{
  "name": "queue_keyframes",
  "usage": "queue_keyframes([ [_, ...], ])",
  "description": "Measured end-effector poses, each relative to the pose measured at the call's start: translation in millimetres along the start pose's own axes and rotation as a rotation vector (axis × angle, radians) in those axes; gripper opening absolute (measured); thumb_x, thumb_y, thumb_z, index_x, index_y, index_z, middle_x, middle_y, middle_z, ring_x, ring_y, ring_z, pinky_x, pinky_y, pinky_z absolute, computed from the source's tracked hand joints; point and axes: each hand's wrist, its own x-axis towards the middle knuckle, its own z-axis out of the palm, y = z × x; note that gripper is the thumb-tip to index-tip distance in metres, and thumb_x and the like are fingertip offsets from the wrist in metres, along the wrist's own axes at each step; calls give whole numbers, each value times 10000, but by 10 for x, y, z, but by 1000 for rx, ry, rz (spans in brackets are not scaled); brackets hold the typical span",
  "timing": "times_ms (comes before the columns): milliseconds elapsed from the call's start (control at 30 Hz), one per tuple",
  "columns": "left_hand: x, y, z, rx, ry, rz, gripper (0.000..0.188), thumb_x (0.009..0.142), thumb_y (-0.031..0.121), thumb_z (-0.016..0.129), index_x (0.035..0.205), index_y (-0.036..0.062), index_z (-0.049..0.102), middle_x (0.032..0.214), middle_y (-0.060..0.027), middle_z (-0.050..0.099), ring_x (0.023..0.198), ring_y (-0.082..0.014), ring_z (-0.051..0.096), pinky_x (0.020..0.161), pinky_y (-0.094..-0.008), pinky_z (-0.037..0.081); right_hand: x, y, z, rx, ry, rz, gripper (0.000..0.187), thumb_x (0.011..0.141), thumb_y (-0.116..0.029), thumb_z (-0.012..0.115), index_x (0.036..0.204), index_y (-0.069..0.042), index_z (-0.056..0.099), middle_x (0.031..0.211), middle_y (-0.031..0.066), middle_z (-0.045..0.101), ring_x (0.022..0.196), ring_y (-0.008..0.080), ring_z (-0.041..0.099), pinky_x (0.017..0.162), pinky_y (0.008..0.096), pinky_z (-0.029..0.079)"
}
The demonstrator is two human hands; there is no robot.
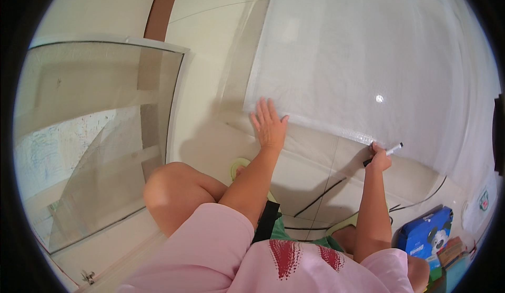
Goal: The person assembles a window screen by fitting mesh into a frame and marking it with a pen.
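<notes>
A large translucent white sheet (pixel 357 56) lies spread over the pale tiled floor in front of me. My left hand (pixel 269 126) rests flat near its near left corner, with the fingers spread over the edge. At the near edge, farther right, my right hand (pixel 379 159) is closed around a black and white marker pen (pixel 394 149). The pen lies slantwise across the hand, its black end pointing up and right. The right fingertips are at the sheet's edge; whether they also pinch it I cannot tell.
A glass panel in a light frame (pixel 178 98) stands on the left. Dark cable (pixel 321 197) runs over the floor between my feet and the sheet. A blue package (pixel 424 235) sits at the lower right. My feet wear yellow-green slippers (pixel 241 163).
</notes>
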Motion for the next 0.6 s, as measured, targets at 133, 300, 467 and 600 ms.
queue_keyframes([
  [133, -68, -210, 93, -49, -38, -124, 723, 862, 431, 554, 1419, 83, 251, 1453, -266, 180, 1353, -398, 154, 1082, -539, 118, -5, 53, 6, -46, -18, -28, 125, 659, 75, 660, 739, 15, 585, 705, 83, 629, 559, 156, 592, 473, 250, 400],
  [300, -23, -173, 2, -59, -65, -163, 667, 861, 441, 553, 1412, 167, 296, 1447, -269, 179, 1337, -439, 149, 1075, -555, 121, 48, 13, -8, -57, 34, -28, 110, 666, 88, 646, 725, 26, 575, 688, 90, 615, 542, 158, 574, 464, 250, 393],
  [467, 15, -295, -13, -46, -3, -217, 590, 824, 437, 602, 1344, 251, 395, 1463, -229, 166, 1347, -421, 144, 1068, -588, 113, -15, -14, 66, -48, 56, -19, 99, 671, 91, 643, 708, 39, 567, 674, 96, 603, 532, 152, 552, 459, 247, 386],
  [600, 45, -340, -2, -63, 53, -272, 560, 805, 421, 630, 1302, 240, 446, 1464, -212, 174, 1331, -403, 187, 1059, -572, 146, 61, 14, 24, -58, 48, 7, 85, 679, 86, 641, 723, 55, 576, 692, 106, 608, 552, 164, 569, 462, 242, 386],
])
